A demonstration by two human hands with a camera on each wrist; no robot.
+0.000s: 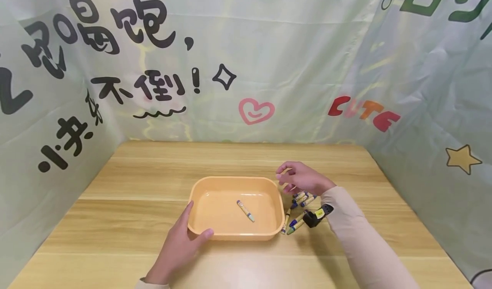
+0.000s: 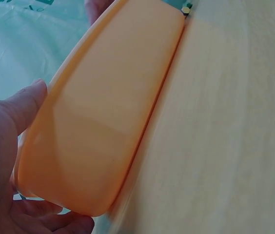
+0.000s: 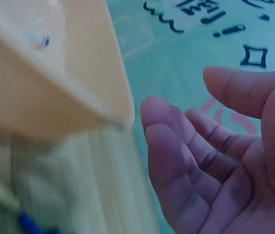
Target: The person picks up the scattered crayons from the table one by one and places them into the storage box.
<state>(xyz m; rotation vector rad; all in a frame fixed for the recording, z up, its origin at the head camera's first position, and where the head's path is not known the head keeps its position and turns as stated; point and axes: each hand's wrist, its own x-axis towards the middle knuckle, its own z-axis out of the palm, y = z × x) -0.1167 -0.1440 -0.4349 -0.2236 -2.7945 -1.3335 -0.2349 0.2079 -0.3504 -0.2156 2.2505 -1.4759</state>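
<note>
An orange plastic tray [image 1: 234, 237] sits on the table with one crayon [image 1: 245, 211] lying inside it. My left hand [image 1: 183, 240] grips its near left corner; in the left wrist view the thumb rests at the rim and the fingers curl round the end of the tray [image 2: 93, 107]. Just beyond the tray's right side my right hand [image 1: 301, 178] is raised, its fingers loosely bent. The right wrist view shows nothing between that hand's thumb and fingers [image 3: 164, 151]. Beneath and in front of it lie several crayons [image 1: 296, 227] in yellowish wrappers with blue bands, partly hidden by the hand and wrist.
The wooden table [image 1: 138, 186] is bordered by a printed cloth [image 1: 300, 67] at the back and both sides. A black device with a yellow label [image 1: 319, 214] is strapped to the right wrist. Some crayons lie close against the tray's right wall.
</note>
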